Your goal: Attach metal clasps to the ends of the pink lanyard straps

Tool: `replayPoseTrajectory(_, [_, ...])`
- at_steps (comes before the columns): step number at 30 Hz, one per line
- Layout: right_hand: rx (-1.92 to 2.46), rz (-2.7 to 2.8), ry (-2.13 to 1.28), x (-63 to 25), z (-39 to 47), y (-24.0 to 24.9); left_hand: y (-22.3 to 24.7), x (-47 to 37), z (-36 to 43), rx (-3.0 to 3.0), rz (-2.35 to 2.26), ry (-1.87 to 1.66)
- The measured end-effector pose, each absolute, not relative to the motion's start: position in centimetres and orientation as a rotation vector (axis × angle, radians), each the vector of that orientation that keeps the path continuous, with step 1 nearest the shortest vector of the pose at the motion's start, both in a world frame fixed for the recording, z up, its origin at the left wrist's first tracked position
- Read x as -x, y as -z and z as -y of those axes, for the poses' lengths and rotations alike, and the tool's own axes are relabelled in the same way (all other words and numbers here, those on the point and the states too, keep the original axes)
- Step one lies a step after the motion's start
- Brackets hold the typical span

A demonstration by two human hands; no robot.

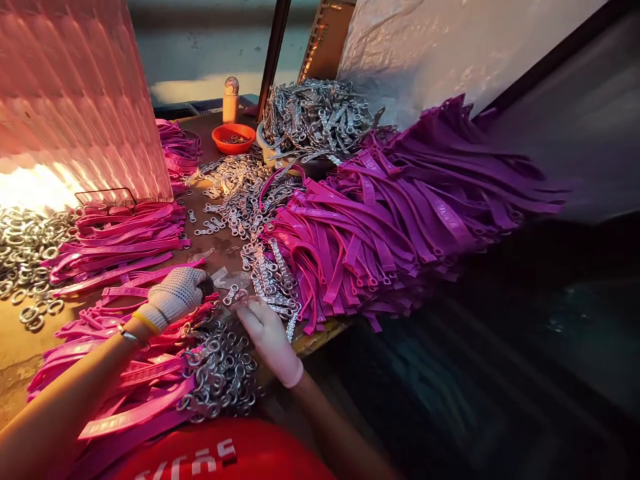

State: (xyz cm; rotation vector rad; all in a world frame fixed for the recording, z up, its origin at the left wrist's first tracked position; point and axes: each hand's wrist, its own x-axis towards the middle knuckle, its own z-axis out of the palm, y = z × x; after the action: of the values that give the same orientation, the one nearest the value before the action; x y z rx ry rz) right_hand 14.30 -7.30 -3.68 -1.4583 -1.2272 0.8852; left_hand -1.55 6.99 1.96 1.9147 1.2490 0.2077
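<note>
My left hand (176, 295), in a white dotted knit glove with a yellow cuff, is closed above a heap of pink straps (140, 368). Something dark (206, 285) shows at its fingertips; its kind is unclear. My right hand (270, 337), in a thin pale glove, pinches a small silver metal link (231, 295) close by. Below and between the hands lies a pile of silver rings and links (220, 370) at the strap ends. Just beyond the right hand are loose metal links (270, 277).
A large heap of magenta straps (380, 227) covers the table's right side. Behind it, metal links (320, 117) overfill a basin. An orange bowl (233, 139) and a bottle (231, 100) stand at the back. Metal rings (30, 250) lie left, beside a corrugated panel (85, 93).
</note>
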Motion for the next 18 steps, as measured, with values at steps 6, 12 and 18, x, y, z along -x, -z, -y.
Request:
replayPoseTrajectory(6, [1.427,1.154,-0.999,-14.7,7.5,4.6,-1.0,-1.0,-6.6,-2.172,-1.318,0.033])
replayPoseTrajectory(12, [1.395,1.197,-1.052,-14.6,7.9,3.5,-3.2,0.7,-5.2,-2.259,-1.246,-0.100])
replayPoseTrajectory(18, [1.201,1.197,-1.204,-12.7,7.8,0.2,-5.8,8.9,0.0,-1.503,-1.222,-0.417])
